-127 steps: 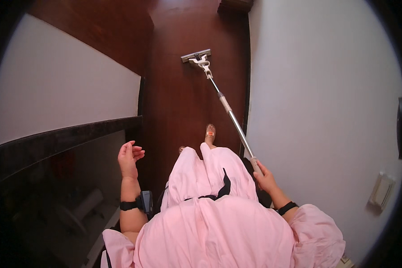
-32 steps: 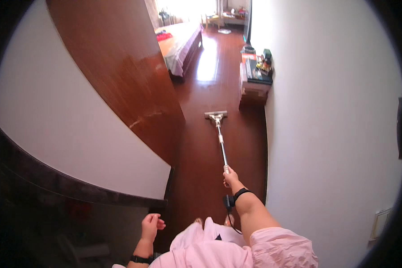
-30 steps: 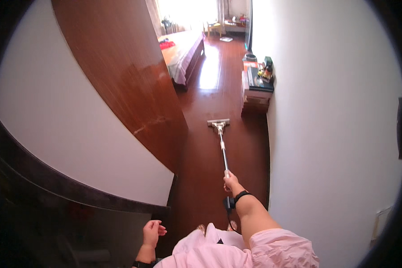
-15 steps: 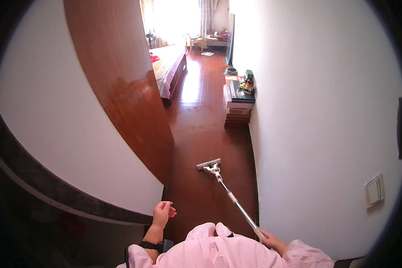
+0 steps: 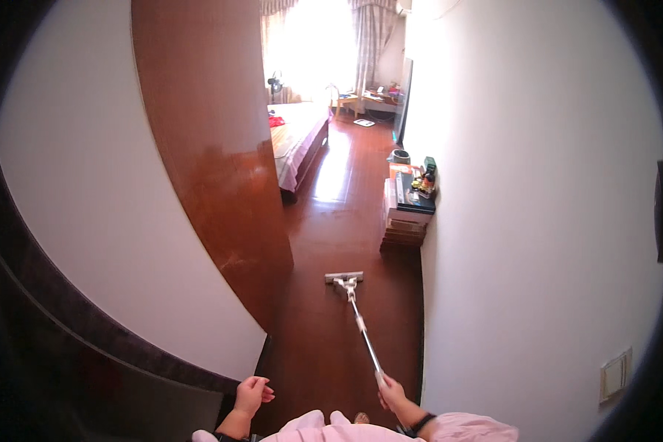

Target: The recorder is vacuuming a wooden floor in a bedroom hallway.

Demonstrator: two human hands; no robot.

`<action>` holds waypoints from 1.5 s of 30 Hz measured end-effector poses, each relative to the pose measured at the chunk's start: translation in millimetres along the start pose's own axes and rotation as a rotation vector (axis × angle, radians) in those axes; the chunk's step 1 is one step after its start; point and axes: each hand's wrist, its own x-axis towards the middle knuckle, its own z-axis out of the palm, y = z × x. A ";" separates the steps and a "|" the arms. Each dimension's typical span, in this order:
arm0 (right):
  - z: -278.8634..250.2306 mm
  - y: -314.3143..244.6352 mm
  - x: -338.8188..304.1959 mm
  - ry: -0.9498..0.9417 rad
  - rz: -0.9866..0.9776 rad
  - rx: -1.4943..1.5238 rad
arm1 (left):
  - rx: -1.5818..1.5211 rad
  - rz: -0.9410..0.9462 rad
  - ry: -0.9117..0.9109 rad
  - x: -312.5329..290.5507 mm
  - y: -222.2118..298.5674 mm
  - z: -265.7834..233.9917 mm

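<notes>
My right hand (image 5: 392, 393) is closed round the upper part of a mop (image 5: 368, 346), whose silver pole slants forward and a little left. The mop's narrow, pale head (image 5: 344, 278) rests on the reddish-brown wooden floor (image 5: 317, 339). To the left, my left hand (image 5: 253, 395) hangs in the air near the bottom corner of the white wall, holding nothing. Its fingers are loosely bent and slightly apart.
A brown wooden door (image 5: 214, 162) stands along the left. By the white right wall (image 5: 538, 184), a stack of boxes (image 5: 405, 228) carries bottles and small items. A bed (image 5: 302, 140) stands beyond the door, with a white scale-like panel (image 5: 364, 123) on the floor farther back.
My right hand has moved forward and left with the mop, and its pole now stands steeper. The room has shifted down and right in view. My left hand appears lower.
</notes>
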 end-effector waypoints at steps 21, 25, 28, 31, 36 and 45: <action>-86.5 92.5 -142.5 -0.038 0.118 -0.148 | 0.004 -0.029 -0.078 5.4 8.8 10.7; -114.5 161.6 -260.7 0.089 0.092 -0.291 | 0.029 -0.063 -0.141 21.6 14.5 31.0; -99.3 242.4 -274.2 0.250 0.055 -0.044 | 0.030 -0.056 -0.203 28.3 21.4 49.0; -76.8 198.9 -253.5 0.176 0.106 -0.268 | 0.077 -0.057 -0.207 27.3 21.0 51.2; -77.4 140.5 -152.0 0.162 0.096 -0.195 | 0.067 -0.054 -0.084 11.4 19.3 27.2; 27.5 -56.9 95.7 -0.019 0.051 0.089 | 0.044 -0.040 0.311 -66.6 1.5 -38.6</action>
